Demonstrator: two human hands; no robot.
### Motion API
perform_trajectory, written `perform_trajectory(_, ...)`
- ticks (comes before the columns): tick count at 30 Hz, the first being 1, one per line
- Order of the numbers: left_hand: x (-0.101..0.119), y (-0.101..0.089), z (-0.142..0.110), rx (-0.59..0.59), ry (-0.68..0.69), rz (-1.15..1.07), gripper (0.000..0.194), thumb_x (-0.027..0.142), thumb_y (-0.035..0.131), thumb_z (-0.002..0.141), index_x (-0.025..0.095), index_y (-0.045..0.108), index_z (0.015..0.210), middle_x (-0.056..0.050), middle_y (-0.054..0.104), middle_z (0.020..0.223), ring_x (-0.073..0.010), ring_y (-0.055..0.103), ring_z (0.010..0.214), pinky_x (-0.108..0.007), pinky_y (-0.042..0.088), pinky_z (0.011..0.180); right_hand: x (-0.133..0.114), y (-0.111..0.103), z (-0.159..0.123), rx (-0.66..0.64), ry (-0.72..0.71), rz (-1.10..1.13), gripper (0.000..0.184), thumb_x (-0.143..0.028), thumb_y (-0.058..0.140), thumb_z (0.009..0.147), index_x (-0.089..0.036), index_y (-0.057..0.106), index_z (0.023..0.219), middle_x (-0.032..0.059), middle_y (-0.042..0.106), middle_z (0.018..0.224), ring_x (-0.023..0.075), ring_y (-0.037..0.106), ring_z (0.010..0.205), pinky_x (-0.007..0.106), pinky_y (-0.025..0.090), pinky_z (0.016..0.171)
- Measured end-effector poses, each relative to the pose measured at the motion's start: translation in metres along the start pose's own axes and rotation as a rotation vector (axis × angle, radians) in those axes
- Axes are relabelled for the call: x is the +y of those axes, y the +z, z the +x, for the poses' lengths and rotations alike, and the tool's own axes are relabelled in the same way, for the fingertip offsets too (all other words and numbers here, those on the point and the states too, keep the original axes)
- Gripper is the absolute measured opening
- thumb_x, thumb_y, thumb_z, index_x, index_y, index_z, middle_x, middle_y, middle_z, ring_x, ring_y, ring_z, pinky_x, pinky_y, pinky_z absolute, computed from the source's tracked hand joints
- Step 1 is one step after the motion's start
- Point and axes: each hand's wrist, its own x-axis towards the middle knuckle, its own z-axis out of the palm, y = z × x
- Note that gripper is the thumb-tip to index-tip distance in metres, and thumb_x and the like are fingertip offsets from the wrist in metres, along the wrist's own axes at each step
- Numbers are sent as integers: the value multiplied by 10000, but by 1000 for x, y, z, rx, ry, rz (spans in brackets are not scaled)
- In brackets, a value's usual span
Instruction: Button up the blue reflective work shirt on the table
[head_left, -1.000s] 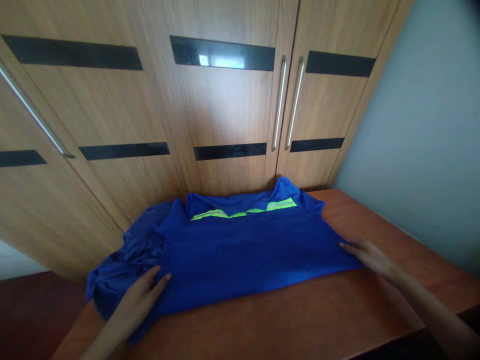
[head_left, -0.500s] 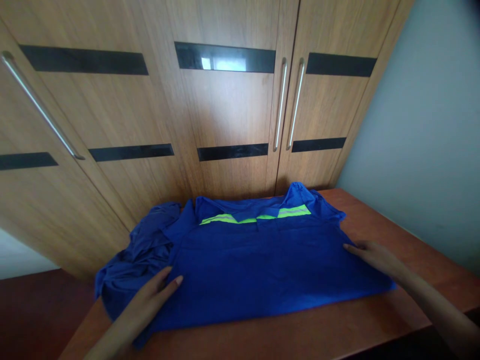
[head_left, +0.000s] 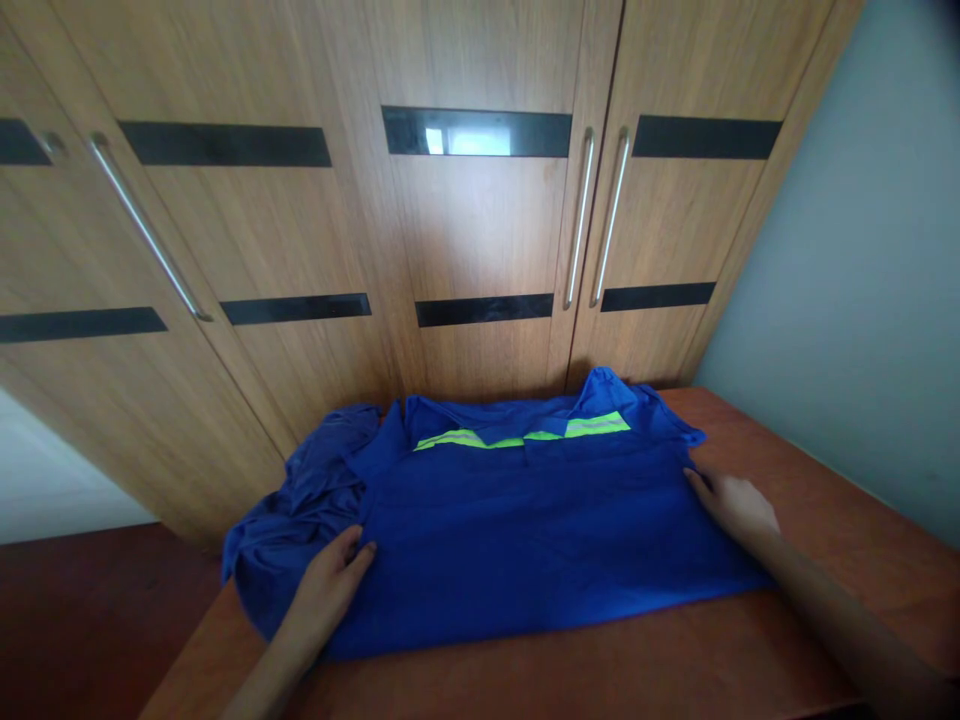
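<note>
A blue work shirt with a collar and a lime-yellow reflective strip across the chest lies spread over the table, its collar end toward the wardrobe. My left hand grips the shirt's left side, thumb on top and the other fingers partly hidden. At the opposite side edge, my right hand pinches the cloth between its thumb and fingers, which are tucked mostly out of sight. Beside the shirt, to the left, a crumpled heap of blue cloth hangs over the table's edge.
The reddish-brown wooden table extends right to a pale wall. Behind it stands a wooden wardrobe with metal bar handles and black strips. Dark red floor shows at lower left.
My right hand has moved slightly up the shirt's side edge, and the lower right corner has drawn inward. My left hand stays at the left side. The view has shifted left.
</note>
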Motion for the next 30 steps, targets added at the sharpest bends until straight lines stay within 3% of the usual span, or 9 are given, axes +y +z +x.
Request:
perform_trajectory(4,11,-3,0,-46,-62,-40,346,554,540,739,210,580,749,-22,673,708,-263,654,744,-337,522,681,-4,-4,5,-47,2,-1,517,-550,297,913,-216,657,1074,165,709,952,344,664,928,417,484,746)
perform_trajectory(9,29,-5,17,-4,-71,-65,464,599,551,753,184,613,951,-46,703,879,-262,660,867,-339,508,766,-13,-10,15,-65,16,15,556,-620,300,890,-217,678,949,149,709,936,318,670,913,390,481,742)
perform_trajectory(15,22,-2,42,0,23,-101,393,566,554,740,192,529,856,12,625,600,-188,581,507,-267,427,485,-18,-8,28,72,-28,48,412,-489,343,922,-213,648,944,110,712,964,268,666,938,315,477,752)
perform_trajectory(19,9,-4,48,79,108,133,345,511,481,799,194,528,928,0,640,633,-212,622,583,-287,454,555,-19,-1,29,92,-37,66,414,-502,359,921,-217,645,1010,101,713,983,272,665,936,322,476,742)
perform_trajectory(24,6,-1,50,134,146,424,298,399,404,866,185,532,1029,-61,701,844,-240,675,827,-318,488,742,-26,6,22,61,7,-17,424,-510,360,921,-234,639,1082,110,703,1006,297,660,935,364,481,720)
perform_trajectory(27,14,3,42,156,146,631,324,364,352,913,161,516,1106,-95,694,924,-252,675,859,-328,498,736,-29,4,19,57,21,-35,453,-514,327,929,-228,634,1101,128,697,996,308,662,907,397,491,717)
perform_trajectory(30,27,9,27,277,217,920,374,310,306,939,142,486,1220,-138,649,1029,-277,663,845,-353,506,664,-36,1,13,154,-39,-68,493,-489,330,935,-161,559,1222,177,653,1106,330,623,995,445,488,787)
